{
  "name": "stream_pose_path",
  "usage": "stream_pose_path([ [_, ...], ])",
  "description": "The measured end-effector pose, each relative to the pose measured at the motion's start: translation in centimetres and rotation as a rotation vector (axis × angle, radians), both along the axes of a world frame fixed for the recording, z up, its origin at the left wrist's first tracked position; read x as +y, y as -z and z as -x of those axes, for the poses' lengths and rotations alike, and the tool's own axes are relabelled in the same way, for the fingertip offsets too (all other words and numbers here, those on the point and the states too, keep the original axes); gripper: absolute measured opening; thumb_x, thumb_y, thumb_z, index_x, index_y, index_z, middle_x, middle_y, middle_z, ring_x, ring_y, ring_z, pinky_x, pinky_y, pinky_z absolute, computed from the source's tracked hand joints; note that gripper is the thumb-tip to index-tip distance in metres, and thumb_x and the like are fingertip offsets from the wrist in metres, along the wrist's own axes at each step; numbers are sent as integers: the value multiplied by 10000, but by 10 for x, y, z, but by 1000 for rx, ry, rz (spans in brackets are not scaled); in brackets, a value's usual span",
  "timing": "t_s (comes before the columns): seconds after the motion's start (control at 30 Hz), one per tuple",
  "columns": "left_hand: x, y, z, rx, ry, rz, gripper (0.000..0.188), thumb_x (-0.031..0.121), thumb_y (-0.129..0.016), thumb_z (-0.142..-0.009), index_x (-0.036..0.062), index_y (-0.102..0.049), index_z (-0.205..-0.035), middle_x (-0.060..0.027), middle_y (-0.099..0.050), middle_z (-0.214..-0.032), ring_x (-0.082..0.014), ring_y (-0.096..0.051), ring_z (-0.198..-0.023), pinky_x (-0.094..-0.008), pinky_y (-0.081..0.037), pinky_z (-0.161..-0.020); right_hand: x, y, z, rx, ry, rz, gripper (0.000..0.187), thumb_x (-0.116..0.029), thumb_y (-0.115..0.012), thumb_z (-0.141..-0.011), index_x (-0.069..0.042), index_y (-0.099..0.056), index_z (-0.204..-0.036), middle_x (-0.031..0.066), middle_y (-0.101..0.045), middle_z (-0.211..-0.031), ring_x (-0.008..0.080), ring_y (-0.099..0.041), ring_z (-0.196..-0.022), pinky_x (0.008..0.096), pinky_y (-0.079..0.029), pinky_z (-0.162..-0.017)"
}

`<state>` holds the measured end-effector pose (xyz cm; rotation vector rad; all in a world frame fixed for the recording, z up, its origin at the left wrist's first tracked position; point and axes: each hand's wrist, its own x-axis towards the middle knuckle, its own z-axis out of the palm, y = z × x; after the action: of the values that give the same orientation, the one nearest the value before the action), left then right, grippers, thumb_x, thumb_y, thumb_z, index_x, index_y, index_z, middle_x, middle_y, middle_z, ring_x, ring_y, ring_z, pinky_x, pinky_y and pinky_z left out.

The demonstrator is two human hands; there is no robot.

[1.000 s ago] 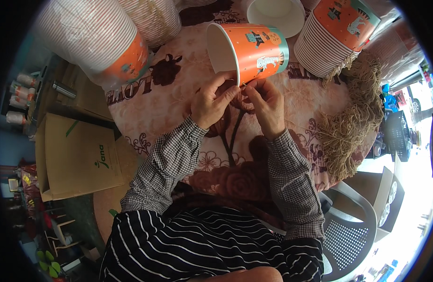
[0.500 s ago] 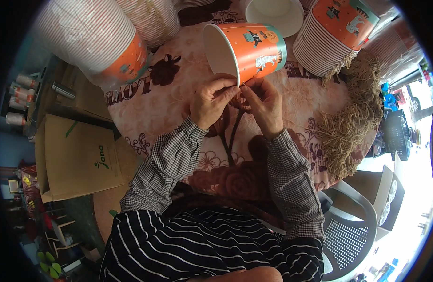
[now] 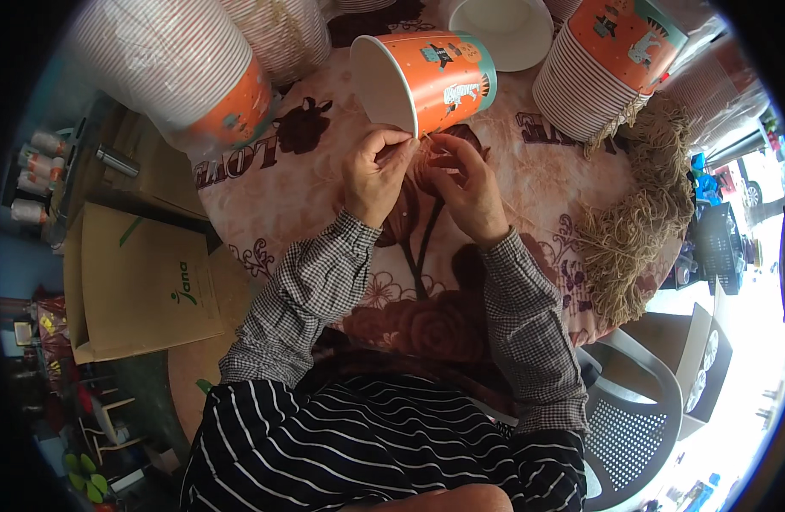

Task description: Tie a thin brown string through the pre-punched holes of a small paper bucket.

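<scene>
Left hand [image 3: 374,177] pinched an orange cup [image 3: 450,82] at its mouth; right hand [image 3: 472,189], loosely curled and slightly parted, stood just beside, its hold unclear. The cup was sideways beyond both; a light, steady pinch seemed best.

One head-worn fisheye view faces down from close above the fingers [image 3: 454,146] and patterned tablecloth [image 3: 546,175].

There goes the orange cup [image 3: 454,83], sliding farther left of the nested stack [image 3: 580,81]! The left hand [image 3: 377,175] draws away from that stack too, while the right hand [image 3: 471,186] loosens its pinch.
</scene>
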<state>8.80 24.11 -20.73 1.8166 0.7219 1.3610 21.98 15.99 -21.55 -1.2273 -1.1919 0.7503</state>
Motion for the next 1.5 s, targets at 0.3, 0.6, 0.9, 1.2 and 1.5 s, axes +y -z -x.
stream_pose_path([
  [0.3, -7, -2, -1, -105, 48, -16, 86, 18, -665, -822, -13, -603, -874, -66, -601, -869, -133, -617, -791, -245, -517, -697, 3, 1, 1, -50, -54, -80, 530, 29, -556, -837, -25, -411, -1345, 131, -499, -1278, 207, -561, -1097, 287, -502, -838],
  [0.6, -14, -15, 2, 68, 42, -339, 82, 4, -633, -826, 4, -588, -895, -88, -620, -885, -217, -631, -832, -303, -522, -719, 1, -5, -1, -64, -111, -29, 506, 18, -548, -834, 1, -417, -1323, 128, -592, -1162, 218, -589, -1061, 296, -483, -864],
  [0.9, -25, -14, -4, 73, 204, -529, 123, 19, -671, -796, 33, -594, -891, -78, -639, -931, -228, -624, -830, -325, -528, -681, -1, 7, -2, -184, -37, -24, 265, -59, -590, -793, 12, -576, -1048, 203, -647, -856, 229, -653, -801, 339, -500, -677],
  [1.2, -24, -10, -13, 70, 231, -399, 133, 37, -659, -819, 42, -611, -943, -86, -655, -870, -232, -648, -785, -305, -522, -681, -2, 3, 5, -151, 207, -46, 255, -95, -601, -822, -12, -605, -1062, 208, -652, -822, 316, -675, -814, 355, -514, -657],
  [1.5, -14, -18, -30, 126, 95, -438, 108, 53, -663, -803, 56, -630, -906, -71, -645, -806, -231, -614, -734, -316, -498, -624, 0, 9, 7, -369, 169, 68, 179, -106, -562, -835, 29, -597, -947, 227, -643, -827, 354, -653, -778, 392, -501, -646],
])
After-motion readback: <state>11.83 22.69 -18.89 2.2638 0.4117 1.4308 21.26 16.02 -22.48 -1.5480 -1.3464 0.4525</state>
